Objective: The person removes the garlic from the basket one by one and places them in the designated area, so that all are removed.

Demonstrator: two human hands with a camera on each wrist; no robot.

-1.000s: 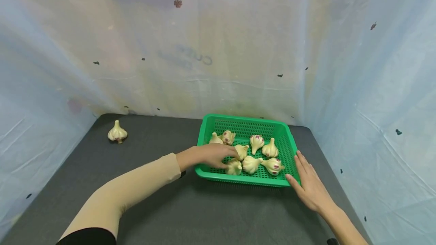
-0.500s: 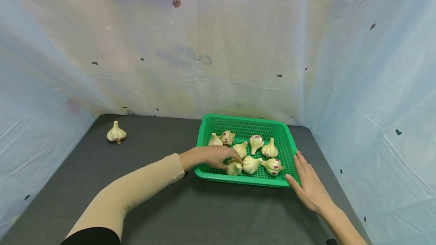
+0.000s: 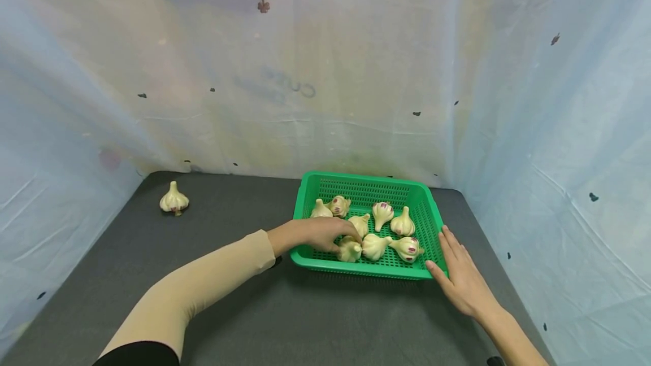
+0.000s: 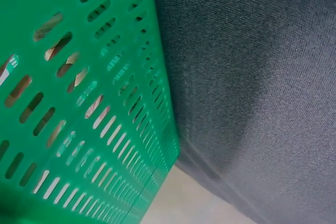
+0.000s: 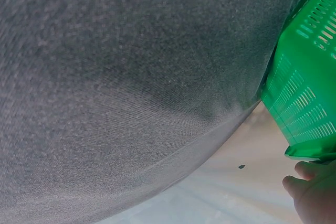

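A green plastic basket (image 3: 366, 269) with slotted sides holds several pale garlic bulbs, some with reddish marks. My left hand (image 3: 321, 232) reaches over its left rim, and its curled fingers and thumb hold a garlic bulb (image 3: 349, 249) in the front left corner. That bulb still lies among the others; another bulb (image 3: 375, 246) is just to its right. My right hand (image 3: 465, 281) lies with straight fingers along the basket's right edge, thumb at the front corner. In the left wrist view the basket's wall (image 4: 79, 103) hides the left hand and the bulbs.
One lone garlic bulb (image 3: 174, 198) stands on the dark grey table (image 3: 244, 309) at the far left. Pale plastic sheeting (image 3: 346, 72) hangs behind the table and on both sides.
My left fingers have come down a little toward the front left garlic bulb. The bulb behind it shows more and has shifted slightly. My right hand stays in place.
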